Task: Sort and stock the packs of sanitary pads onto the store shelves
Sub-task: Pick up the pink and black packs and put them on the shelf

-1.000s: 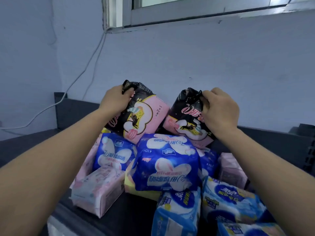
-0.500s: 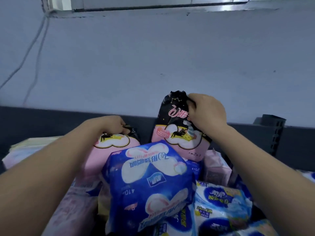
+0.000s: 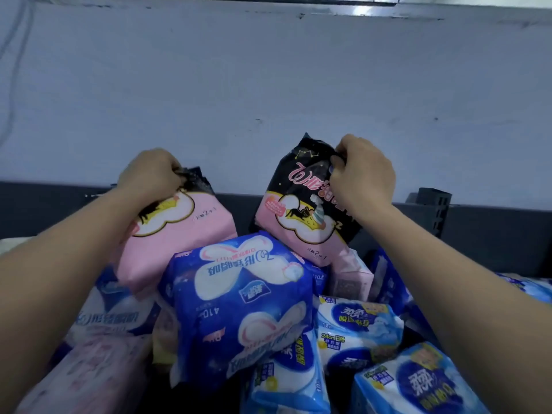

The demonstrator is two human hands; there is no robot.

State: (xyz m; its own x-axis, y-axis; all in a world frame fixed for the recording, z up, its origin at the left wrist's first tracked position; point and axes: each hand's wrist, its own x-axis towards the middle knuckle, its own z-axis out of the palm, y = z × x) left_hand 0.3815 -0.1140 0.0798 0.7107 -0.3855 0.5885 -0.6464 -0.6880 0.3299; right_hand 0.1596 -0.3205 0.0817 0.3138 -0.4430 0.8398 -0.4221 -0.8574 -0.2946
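Note:
Two black-and-pink pad packs with a cat-on-cloud print sit at the back of a heap of packs. My left hand (image 3: 149, 174) grips the black top edge of the left pack (image 3: 185, 234), which leans over the pile. My right hand (image 3: 363, 174) pinches the top right corner of the right pack (image 3: 298, 210), which stands nearly upright. In front of both lies a dark blue pack (image 3: 242, 306) with white wing shapes. Light blue packs (image 3: 358, 333) fill the lower right, and pale pink packs (image 3: 89, 375) lie at the lower left.
A dark grey shelf back rail (image 3: 493, 234) runs across behind the heap, with a slotted upright post (image 3: 433, 204) at the right. Behind it rises a pale painted wall (image 3: 268, 85). A window ledge crosses the top edge.
My left hand has lifted its black-and-pink pack up from low behind the blue pack. My right hand still holds its pack near upright. The view has shifted left and down.

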